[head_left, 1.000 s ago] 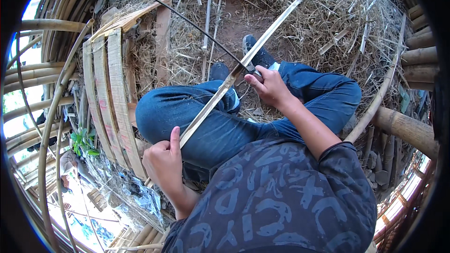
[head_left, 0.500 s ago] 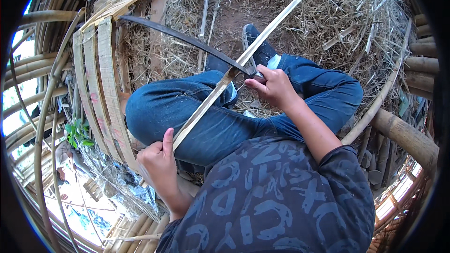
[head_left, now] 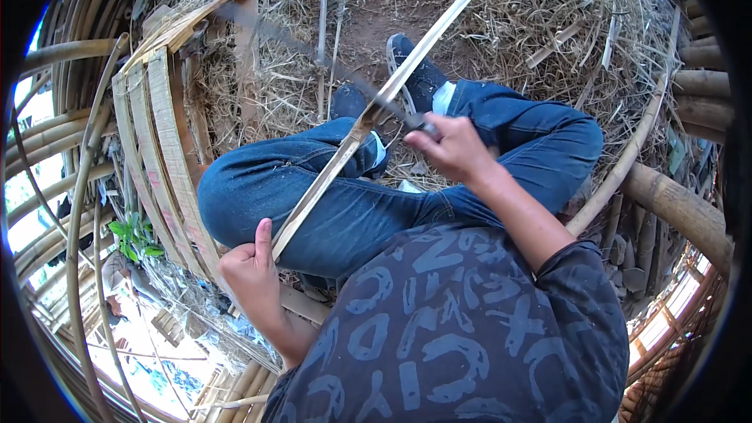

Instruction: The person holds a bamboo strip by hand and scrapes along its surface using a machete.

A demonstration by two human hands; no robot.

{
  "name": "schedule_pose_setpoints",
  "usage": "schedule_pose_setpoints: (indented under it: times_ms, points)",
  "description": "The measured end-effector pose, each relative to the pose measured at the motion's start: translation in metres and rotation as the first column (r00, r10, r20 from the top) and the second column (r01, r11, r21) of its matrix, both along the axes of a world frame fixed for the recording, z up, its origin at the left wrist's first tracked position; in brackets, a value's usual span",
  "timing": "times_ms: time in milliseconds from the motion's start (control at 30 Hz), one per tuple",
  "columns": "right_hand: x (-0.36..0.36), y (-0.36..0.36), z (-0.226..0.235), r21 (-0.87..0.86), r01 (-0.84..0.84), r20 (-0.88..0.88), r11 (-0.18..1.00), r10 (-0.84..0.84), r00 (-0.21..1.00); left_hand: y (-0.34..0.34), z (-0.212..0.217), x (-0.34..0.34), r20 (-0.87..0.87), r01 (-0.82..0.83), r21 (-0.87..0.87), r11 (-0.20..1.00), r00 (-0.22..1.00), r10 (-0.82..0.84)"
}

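A long pale bamboo strip runs from my lap up to the top of the picture, over my blue-jeaned knees. My left hand grips its near end, thumb up along the strip. My right hand holds the handle of a long dark knife whose blade crosses the strip at about mid-length and reaches up left, blurred by motion. I sit cross-legged with a dark shoe showing beyond the strip.
Dry straw and shavings cover the ground ahead. A curved frame of flat bamboo slats stands at my left. Thick bamboo poles lie at the right, thin bent canes at the far left.
The knife blade has swung from the upper left down toward the strip; my right hand moved slightly right with it. My left hand keeps its hold on the strip's end.
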State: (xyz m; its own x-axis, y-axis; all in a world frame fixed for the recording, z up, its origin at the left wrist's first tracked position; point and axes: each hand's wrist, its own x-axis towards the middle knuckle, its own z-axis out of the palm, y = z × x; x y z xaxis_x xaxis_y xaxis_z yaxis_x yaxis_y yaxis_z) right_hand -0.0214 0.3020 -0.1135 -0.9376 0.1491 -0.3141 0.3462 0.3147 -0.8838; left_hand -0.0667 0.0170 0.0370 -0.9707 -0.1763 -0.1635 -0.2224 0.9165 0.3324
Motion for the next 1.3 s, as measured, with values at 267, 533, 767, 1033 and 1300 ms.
schedule_pose_setpoints:
  times_ms: [267,533,767,1033,1300]
  points:
    - [-0.018,-0.01,-0.027,0.169,-0.09,-0.124,0.981,0.112,0.986,-0.003,-0.001,0.001,0.008,-0.017,0.011,1.0,1.0,0.017]
    - [0.01,0.088,-0.104,0.341,0.306,0.016,0.889,-0.331,0.944,-0.003,-0.002,-0.001,0.026,0.019,-0.044,0.999,0.999,-0.018]
    - [0.013,0.081,-0.057,0.116,0.308,0.106,0.944,-0.321,0.941,0.005,0.006,-0.001,0.028,-0.045,0.016,0.999,0.999,0.044]
    - [-0.022,-0.002,-0.029,0.013,0.011,-0.073,1.0,-0.01,0.997,0.005,0.006,0.001,0.057,0.036,-0.128,0.991,0.998,-0.029]
    - [-0.017,0.022,-0.011,0.092,-0.014,-0.104,0.996,0.024,0.994,0.008,0.031,0.006,0.216,0.361,-0.279,0.89,0.927,-0.308]
